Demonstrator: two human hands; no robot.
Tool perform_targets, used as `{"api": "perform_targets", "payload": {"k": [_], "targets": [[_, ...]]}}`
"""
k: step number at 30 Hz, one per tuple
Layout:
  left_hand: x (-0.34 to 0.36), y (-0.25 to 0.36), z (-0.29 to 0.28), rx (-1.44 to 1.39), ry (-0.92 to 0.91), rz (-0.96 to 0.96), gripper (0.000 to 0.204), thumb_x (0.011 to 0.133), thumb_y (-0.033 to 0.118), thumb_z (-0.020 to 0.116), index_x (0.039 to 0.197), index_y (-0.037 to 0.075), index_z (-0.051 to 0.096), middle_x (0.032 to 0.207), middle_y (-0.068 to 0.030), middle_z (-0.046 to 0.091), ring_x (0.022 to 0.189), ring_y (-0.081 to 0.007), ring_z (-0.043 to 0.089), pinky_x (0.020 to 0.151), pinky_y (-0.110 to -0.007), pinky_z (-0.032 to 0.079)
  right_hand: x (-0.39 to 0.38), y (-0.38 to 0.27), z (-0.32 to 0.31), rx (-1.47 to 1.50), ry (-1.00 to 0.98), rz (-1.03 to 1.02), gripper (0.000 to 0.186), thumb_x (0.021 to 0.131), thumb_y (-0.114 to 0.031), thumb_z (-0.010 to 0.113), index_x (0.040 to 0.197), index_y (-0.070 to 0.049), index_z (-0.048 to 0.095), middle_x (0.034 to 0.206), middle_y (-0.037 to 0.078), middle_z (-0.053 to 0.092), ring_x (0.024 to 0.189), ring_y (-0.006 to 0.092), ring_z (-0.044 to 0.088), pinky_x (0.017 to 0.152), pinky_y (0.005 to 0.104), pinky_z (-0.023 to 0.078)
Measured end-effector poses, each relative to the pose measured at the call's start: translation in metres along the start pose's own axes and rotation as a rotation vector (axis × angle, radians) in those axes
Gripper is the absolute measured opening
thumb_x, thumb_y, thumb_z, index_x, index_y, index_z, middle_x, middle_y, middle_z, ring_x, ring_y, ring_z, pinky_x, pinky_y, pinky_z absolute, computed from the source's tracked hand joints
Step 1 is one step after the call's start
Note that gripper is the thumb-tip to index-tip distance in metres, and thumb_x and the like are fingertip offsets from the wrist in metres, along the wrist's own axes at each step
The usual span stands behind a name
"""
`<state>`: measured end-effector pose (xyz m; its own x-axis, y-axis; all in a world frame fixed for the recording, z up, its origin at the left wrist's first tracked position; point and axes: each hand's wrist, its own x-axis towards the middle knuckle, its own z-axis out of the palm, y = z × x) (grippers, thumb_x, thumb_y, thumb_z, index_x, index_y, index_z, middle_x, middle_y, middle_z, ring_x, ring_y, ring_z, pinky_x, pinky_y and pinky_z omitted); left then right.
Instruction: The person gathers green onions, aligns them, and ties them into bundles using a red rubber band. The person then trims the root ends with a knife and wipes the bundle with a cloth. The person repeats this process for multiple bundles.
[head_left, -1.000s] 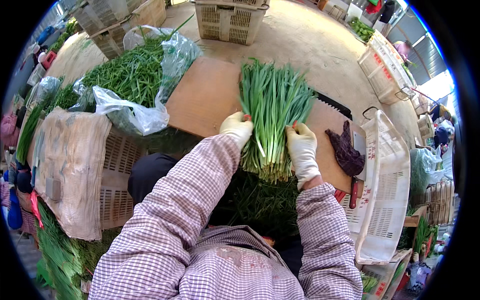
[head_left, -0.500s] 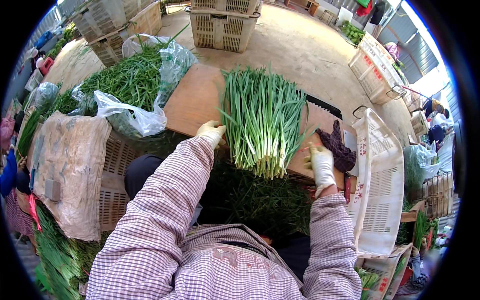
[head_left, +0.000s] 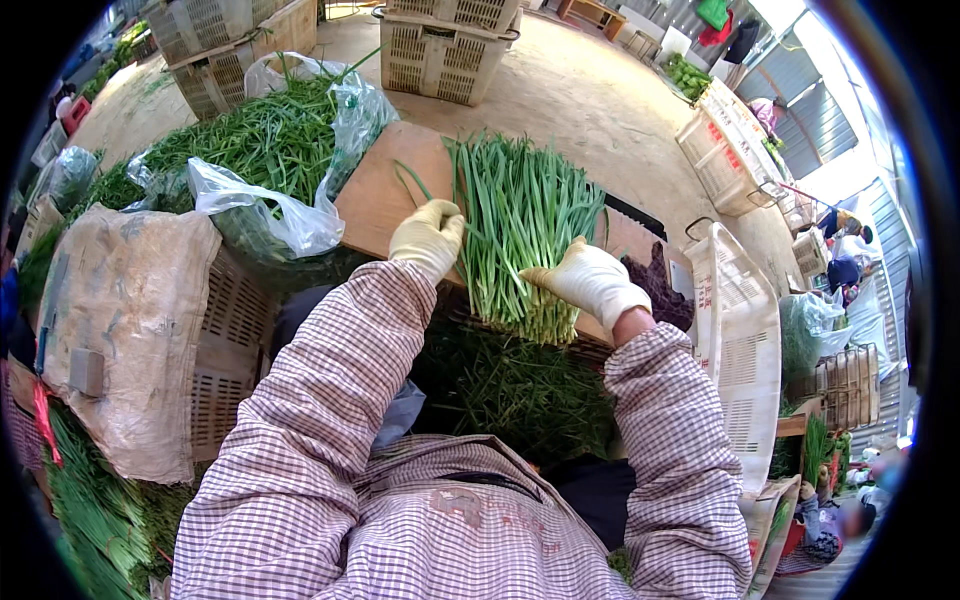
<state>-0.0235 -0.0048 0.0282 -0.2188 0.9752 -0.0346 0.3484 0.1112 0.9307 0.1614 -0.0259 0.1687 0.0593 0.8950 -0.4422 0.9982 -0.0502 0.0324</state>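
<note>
A thick bunch of garlic chives (head_left: 510, 220) lies on a brown wooden board (head_left: 385, 190), its green leaves pointing away from me and its pale cut ends toward me. At the bunch's left edge is my gloved left hand (head_left: 430, 238), fingers closed. A single chive leaf (head_left: 411, 182) sticks out above it and seems pinched there. My gloved right hand (head_left: 585, 280) rests over the stalks at the bunch's lower right. Its thumb reaches across the top, and the other fingers are mostly hidden around the edge.
A dark cloth (head_left: 660, 285) lies on the board's right end, beside a white crate (head_left: 740, 345). Leafy greens (head_left: 260, 150) fill a plastic bag at the left. Nearer, a sheet-covered crate (head_left: 130, 330) carries a small grey block (head_left: 87, 371). Stacked crates (head_left: 440, 60) stand ahead.
My right hand has moved left from beside the bunch onto its stalks. My left hand has turned and closed, and a loose leaf now shows above it. The view has shifted slightly.
</note>
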Motion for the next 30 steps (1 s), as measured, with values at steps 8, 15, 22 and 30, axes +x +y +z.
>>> {"api": "perform_targets", "payload": {"k": [8, 15, 22, 30], "targets": [[-0.023, 0.026, 0.005, 0.12, -0.262, -0.003, 0.034, 0.089, 0.039, 0.054, 0.1, 0.009, 0.065, 0.09, -0.0119, 0.067, 0.084, -0.0278, 0.064, 0.076, -0.036, 0.05, 0.024, -0.01, 0.013, 0.01, -0.004, 0.051, 0.073, 0.072, -0.036, 0.066, 0.119, 0.015, 0.043, 0.097, 0.024, 0.064, 0.093, 0.0319, 0.064, 0.08, 0.0343, 0.049], [-0.037, 0.062, 0.001, 0.254, -0.419, 0.241, 0.022, 0.086, 0.029, 0.061, 0.1, 0.013, 0.068, 0.09, -0.0099, 0.068, 0.082, -0.0227, 0.065, 0.076, -0.032, 0.051, 0.026, 0.015, -0.006, 0.555, -0.116, 0.064, 0.025, 0.073, -0.017, 0.064, 0.078, 0.007, 0.06, 0.066, 0.013, 0.061, 0.055, 0.0211, 0.061, 0.049, 0.0351, 0.051], [-0.036, 0.061, 0.014, 0.393, -0.568, 0.282, 0.024, 0.086, 0.027, 0.058, 0.106, 0.02, 0.067, 0.095, -0.0104, 0.067, 0.087, -0.025, 0.064, 0.081, -0.032, 0.05, 0.029, 0.006, 0.011, 0.244, -0.082, -0.005, 0.081, 0.073, -0.036, 0.069, 0.13, 0.009, 0.033, 0.095, 0.022, 0.065, 0.087, 0.0265, 0.065, 0.074, 0.0323, 0.052], [-0.038, 0.059, 0.023, 0.513, -0.597, 0.287, 0.026, 0.086, 0.03, 0.056, 0.108, 0.021, 0.066, 0.096, -0.0093, 0.067, 0.088, -0.0253, 0.064, 0.081, -0.032, 0.05, 0.045, 0.007, 0.023, 0.247, -0.063, 0.186, 0.084, 0.078, -0.019, 0.062, 0.141, 0.007, 0.012, 0.115, 0.027, 0.056, 0.101, 0.0314, 0.061, 0.088, 0.0321, 0.048]]}}
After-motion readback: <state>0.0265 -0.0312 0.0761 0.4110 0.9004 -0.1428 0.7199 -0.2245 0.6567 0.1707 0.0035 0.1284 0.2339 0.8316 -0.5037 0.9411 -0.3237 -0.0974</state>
